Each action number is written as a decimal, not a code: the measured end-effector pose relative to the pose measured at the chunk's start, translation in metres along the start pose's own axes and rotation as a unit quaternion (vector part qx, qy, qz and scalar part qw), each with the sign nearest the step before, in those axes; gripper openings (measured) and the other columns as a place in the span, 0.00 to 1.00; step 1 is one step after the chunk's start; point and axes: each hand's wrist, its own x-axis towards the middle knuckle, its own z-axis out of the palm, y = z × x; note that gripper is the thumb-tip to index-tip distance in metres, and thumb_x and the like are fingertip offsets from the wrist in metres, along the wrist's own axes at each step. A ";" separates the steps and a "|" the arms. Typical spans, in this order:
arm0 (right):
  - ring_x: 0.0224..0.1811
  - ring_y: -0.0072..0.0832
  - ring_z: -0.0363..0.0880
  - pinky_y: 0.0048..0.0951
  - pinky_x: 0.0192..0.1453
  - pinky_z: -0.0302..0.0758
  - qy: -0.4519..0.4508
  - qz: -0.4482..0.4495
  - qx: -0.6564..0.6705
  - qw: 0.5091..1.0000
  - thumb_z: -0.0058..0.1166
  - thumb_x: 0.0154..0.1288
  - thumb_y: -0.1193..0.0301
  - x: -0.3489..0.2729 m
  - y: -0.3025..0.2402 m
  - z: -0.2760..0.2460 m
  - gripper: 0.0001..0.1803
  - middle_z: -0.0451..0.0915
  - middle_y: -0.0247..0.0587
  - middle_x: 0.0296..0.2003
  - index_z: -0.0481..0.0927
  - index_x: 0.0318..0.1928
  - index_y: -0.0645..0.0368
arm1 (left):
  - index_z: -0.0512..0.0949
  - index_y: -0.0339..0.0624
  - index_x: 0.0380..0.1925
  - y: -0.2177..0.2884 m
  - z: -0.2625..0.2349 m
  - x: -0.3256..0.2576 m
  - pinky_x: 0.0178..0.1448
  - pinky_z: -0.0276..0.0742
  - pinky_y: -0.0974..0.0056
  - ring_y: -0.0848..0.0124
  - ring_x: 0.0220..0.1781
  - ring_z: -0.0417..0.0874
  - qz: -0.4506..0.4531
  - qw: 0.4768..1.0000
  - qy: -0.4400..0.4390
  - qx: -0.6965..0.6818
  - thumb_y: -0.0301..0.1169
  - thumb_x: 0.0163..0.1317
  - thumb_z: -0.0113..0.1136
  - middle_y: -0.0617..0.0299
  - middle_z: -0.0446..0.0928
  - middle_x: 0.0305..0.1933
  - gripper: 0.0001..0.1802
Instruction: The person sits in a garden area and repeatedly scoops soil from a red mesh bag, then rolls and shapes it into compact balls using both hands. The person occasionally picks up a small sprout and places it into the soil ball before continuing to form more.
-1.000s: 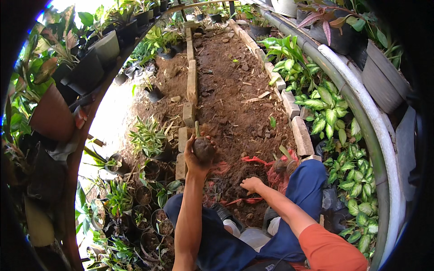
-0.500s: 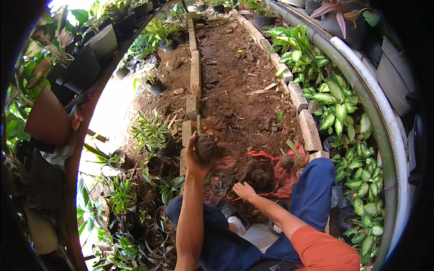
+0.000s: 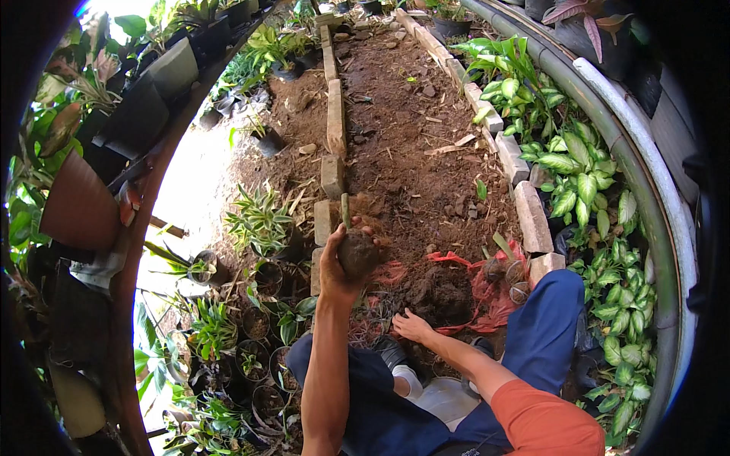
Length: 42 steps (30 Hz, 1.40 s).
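My left hand is closed around a round brown ball with a short pale-green stem standing up from it. It is held above the soil, left of centre, and brown fibres show beside the fingers. My right hand is low, its fingers stretched out over the ground next to a mound of dark loose soil. Nothing shows in it. Red plastic sheeting lies crumpled around the mound. On its right part sit a similar brown ball with a stem stub and another roundish brown piece.
Brick rows edge the long soil bed on both sides. Potted plants crowd the left, and leafy variegated plants grow along the right. A bamboo pole curves beyond them. My bent knees frame the near end.
The whole view has shifted slightly. My left hand keeps hold of the ball in nearly the same pose. My right hand has moved a little left relative to the soil mound.
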 end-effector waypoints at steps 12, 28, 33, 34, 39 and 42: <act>0.54 0.35 0.70 0.49 0.58 0.68 -0.020 -0.057 0.052 0.997 0.45 0.67 0.63 0.007 0.008 0.003 0.15 0.75 0.37 0.45 0.78 0.48 0.54 | 0.70 0.43 0.49 0.002 -0.001 0.002 0.44 0.81 0.59 0.61 0.43 0.80 0.005 1.000 0.015 0.012 0.42 0.65 0.52 0.56 0.77 0.42 0.18; 0.55 0.41 0.71 0.44 0.59 0.67 0.013 0.237 0.381 0.894 0.55 0.64 0.55 0.000 0.079 -0.019 0.24 0.77 0.43 0.47 0.71 0.52 0.59 | 0.71 0.43 0.48 0.002 0.000 0.003 0.46 0.78 0.57 0.60 0.42 0.79 0.001 0.999 0.037 0.002 0.42 0.65 0.53 0.56 0.76 0.41 0.18; 0.64 0.40 0.63 0.51 0.66 0.62 -0.058 0.293 0.340 0.892 0.61 0.60 0.56 0.010 0.099 -0.032 0.32 0.69 0.45 0.58 0.67 0.59 0.59 | 0.71 0.43 0.48 0.003 -0.004 0.000 0.46 0.78 0.57 0.61 0.42 0.79 0.011 0.999 0.038 0.025 0.43 0.65 0.53 0.56 0.77 0.41 0.18; 0.66 0.40 0.61 0.52 0.67 0.61 -0.053 0.291 0.327 0.898 0.63 0.59 0.56 0.011 0.100 -0.033 0.34 0.67 0.45 0.60 0.66 0.60 0.59 | 0.71 0.43 0.48 0.004 -0.005 0.000 0.47 0.78 0.57 0.61 0.42 0.79 0.015 0.998 0.055 0.031 0.43 0.65 0.53 0.56 0.77 0.41 0.18; 0.72 0.42 0.51 0.63 0.75 0.40 -0.182 0.261 0.390 0.864 0.66 0.57 0.57 0.021 0.110 -0.035 0.47 0.56 0.42 0.68 0.53 0.70 0.56 | 0.72 0.43 0.46 0.008 -0.007 -0.003 0.46 0.79 0.57 0.60 0.41 0.80 0.007 0.999 0.042 0.011 0.42 0.64 0.54 0.55 0.77 0.41 0.17; 0.73 0.42 0.49 0.64 0.75 0.37 -0.210 0.264 0.402 0.851 0.65 0.58 0.59 0.030 0.115 -0.035 0.47 0.53 0.42 0.70 0.52 0.70 0.55 | 0.72 0.44 0.46 0.008 -0.008 -0.006 0.44 0.80 0.57 0.60 0.41 0.81 0.003 0.999 0.049 0.003 0.42 0.64 0.54 0.54 0.77 0.41 0.17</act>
